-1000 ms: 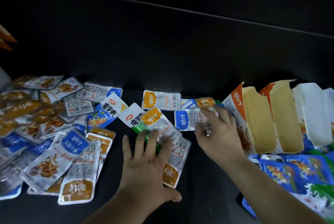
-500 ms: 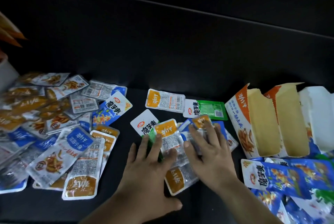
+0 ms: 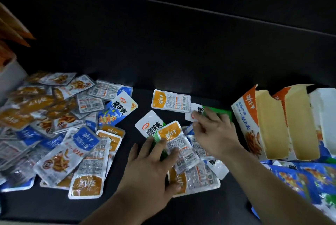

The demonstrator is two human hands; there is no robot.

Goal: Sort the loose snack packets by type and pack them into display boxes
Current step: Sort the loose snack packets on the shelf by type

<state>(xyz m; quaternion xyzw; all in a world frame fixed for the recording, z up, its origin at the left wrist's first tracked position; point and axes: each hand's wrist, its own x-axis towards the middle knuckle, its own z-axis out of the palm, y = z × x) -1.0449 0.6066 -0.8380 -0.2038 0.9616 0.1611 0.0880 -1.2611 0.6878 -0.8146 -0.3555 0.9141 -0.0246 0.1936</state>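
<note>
Loose snack packets lie on a dark surface. My left hand (image 3: 151, 166) lies flat with spread fingers on a small stack: an orange-labelled packet (image 3: 172, 137) over a green-and-white packet (image 3: 151, 126). My right hand (image 3: 216, 134) reaches past that stack, and its fingertips touch the white end of a second green packet (image 3: 220, 111). Another orange-labelled packet (image 3: 171, 100) lies just behind. Torn-open display boxes stand at the right: an orange-printed box (image 3: 243, 115), a second one (image 3: 291, 115) and a white one (image 3: 325, 114). Their insides look empty.
A big mixed pile of orange and blue packets (image 3: 54, 124) covers the left side. Blue packets (image 3: 300, 179) lie heaped at the lower right in front of the boxes. A pale container (image 3: 11, 77) holding orange items stands at the far left edge.
My right hand left the central stack and moved up and right onto the green packet. My left hand stayed flat on the stack.
</note>
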